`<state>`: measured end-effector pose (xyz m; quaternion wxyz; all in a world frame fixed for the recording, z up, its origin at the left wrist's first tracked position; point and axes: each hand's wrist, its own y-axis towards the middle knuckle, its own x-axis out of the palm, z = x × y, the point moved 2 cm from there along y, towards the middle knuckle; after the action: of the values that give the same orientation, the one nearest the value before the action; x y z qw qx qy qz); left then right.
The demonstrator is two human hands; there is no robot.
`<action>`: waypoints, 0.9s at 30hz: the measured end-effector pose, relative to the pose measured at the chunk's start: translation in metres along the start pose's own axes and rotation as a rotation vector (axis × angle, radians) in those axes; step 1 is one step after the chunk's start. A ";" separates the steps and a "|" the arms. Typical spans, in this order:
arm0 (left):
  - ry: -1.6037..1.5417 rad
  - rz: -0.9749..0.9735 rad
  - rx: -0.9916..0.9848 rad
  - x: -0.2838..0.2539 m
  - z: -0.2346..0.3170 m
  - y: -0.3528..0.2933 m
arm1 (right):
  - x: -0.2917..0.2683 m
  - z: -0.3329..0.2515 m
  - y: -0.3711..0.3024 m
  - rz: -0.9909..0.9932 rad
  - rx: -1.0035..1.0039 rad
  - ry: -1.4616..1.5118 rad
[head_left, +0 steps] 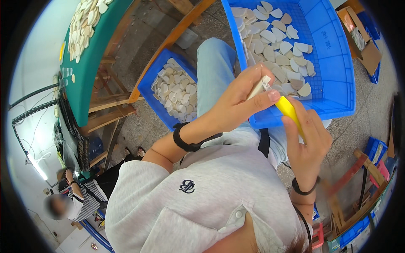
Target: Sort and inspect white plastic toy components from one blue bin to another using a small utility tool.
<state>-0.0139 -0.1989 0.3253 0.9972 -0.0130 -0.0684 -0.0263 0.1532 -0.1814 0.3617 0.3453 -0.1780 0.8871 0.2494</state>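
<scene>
Pinched in my left hand (234,101) is a small off-white piece (257,88), seen nearly edge-on. My right hand (311,137) is closed round a slim tool with a yellow handle (289,112). The tool's working end meets the piece near my left thumb, and its exact shape cannot be made out. Just beyond both hands, a large blue crate (337,80) rests over my lap, with many flat half-round off-white pieces (280,36) inside. Some of these pieces are partly hidden by my fingers.
A smaller blue bin (145,86) full of similar pieces stands on the floor to the left. More pieces (86,27) lie on a green-covered table (95,55). An open cardboard box (363,46) is at far right. Another person (84,194) works at lower left.
</scene>
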 end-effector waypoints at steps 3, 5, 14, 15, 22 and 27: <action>0.067 0.017 0.043 0.000 -0.002 -0.001 | -0.001 -0.001 -0.001 -0.009 -0.011 -0.047; 0.075 0.030 0.064 -0.001 -0.005 -0.001 | -0.002 -0.001 -0.001 -0.017 -0.014 -0.085; 0.186 0.110 0.075 -0.003 -0.012 -0.003 | 0.006 -0.001 0.001 0.042 -0.058 -0.154; 0.227 0.129 0.079 -0.003 -0.014 -0.001 | 0.007 0.000 0.003 0.045 -0.033 -0.184; -0.509 0.027 -0.189 -0.006 -0.009 0.006 | 0.012 0.031 0.002 0.216 0.205 -0.068; -0.779 -0.041 -0.340 -0.006 -0.005 0.008 | 0.019 0.046 -0.014 0.187 0.257 -0.052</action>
<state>-0.0189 -0.1912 0.3191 0.8799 -0.1851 -0.4348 -0.0500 0.1704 -0.1693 0.3150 0.3634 -0.0423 0.9151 0.1697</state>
